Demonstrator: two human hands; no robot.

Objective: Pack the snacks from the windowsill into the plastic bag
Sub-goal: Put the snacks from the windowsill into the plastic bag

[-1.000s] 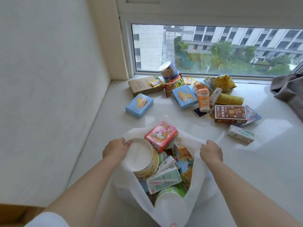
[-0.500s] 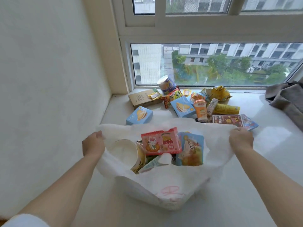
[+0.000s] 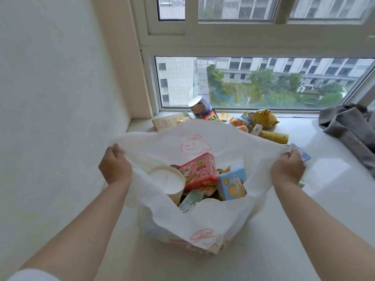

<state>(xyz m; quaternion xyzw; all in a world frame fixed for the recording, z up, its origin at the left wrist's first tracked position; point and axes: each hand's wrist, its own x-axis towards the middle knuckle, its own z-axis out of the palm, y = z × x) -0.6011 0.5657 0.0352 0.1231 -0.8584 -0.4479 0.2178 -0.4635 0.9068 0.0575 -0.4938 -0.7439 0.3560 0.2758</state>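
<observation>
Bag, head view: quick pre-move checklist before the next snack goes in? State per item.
1. Left hand grips the bag rim: ok.
2. Right hand grips the opposite rim: ok.
3. Mouth spread wide between the hands: ok.
4. A hand free to pick up a snack: not ok, both hold the bag.
5. Room inside: cannot tell; the white cup, red box and blue box already reach near the rim.
6. Snacks left on the sill: not ok for done; the yellow tube and blue cup remain, and the raised far rim hides others.
</observation>
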